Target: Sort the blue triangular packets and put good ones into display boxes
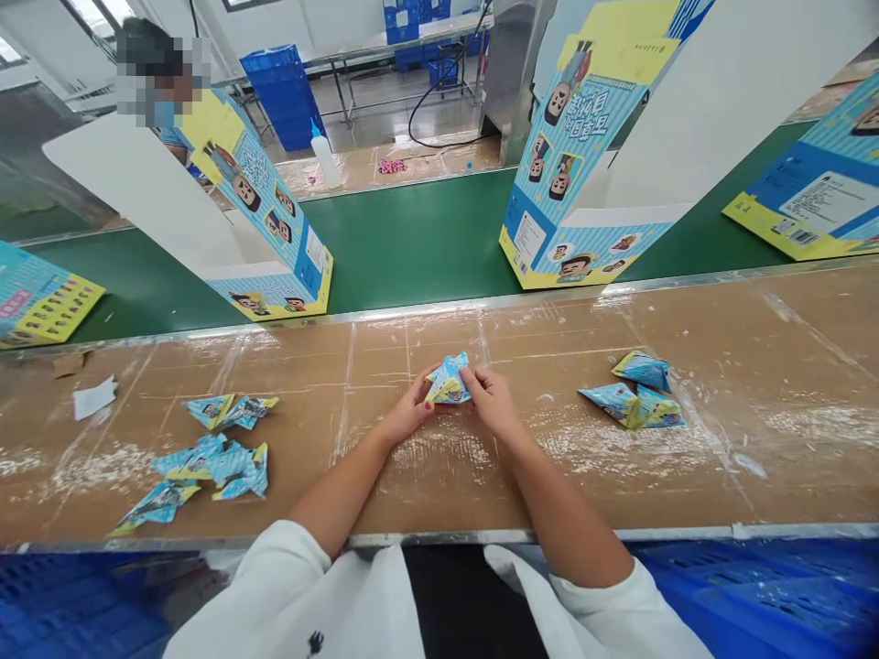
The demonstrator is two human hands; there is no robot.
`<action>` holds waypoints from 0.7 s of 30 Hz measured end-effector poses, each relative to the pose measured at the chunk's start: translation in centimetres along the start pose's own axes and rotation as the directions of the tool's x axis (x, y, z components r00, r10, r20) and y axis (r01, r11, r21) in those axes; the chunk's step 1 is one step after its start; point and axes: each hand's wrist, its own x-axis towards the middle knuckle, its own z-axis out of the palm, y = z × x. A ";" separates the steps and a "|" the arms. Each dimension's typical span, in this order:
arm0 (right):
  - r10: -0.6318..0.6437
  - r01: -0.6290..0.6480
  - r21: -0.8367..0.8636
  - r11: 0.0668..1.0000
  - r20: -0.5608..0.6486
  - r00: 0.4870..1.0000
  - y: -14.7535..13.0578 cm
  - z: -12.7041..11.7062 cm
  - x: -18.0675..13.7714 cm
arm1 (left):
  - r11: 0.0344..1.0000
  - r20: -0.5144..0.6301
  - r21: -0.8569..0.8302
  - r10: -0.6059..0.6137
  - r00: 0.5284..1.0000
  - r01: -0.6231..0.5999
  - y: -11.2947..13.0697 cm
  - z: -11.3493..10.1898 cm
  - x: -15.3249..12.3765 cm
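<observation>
My left hand (406, 414) and my right hand (490, 399) meet at the middle of the taped cardboard worktop (789, 394). Both pinch one small blue and yellow printed paper packet (449, 379), folded into a puffy triangular shape and held just above the surface. To the left lies a loose scatter of several flat blue and yellow packets (206, 453). To the right sit three folded triangular packets (637, 392) close together.
A green conveyor belt (405, 243) runs behind the worktop, carrying tall blue and yellow cartoon-printed boxes (583, 156), (265, 229). Another person stands at the far left behind the belt. A white paper scrap (94, 397) lies at left. Blue crates (755, 595) sit below the worktop's front edge.
</observation>
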 end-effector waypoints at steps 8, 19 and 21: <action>-0.011 0.010 -0.039 0.999 -0.020 1.000 0.5 -0.3 0.0 | 0.990 -0.135 0.121 0.088 0.987 -0.072 -1.0 -0.3 0.2; -0.158 0.132 -0.320 0.938 -0.057 0.986 0.9 -0.3 0.0 | 0.635 -0.147 0.708 0.559 0.816 -0.308 0.5 0.2 -0.4; -0.149 0.121 -0.303 0.945 -0.072 0.986 0.8 -0.3 0.1 | 0.623 -0.149 0.721 0.566 0.811 -0.303 0.6 0.2 -0.4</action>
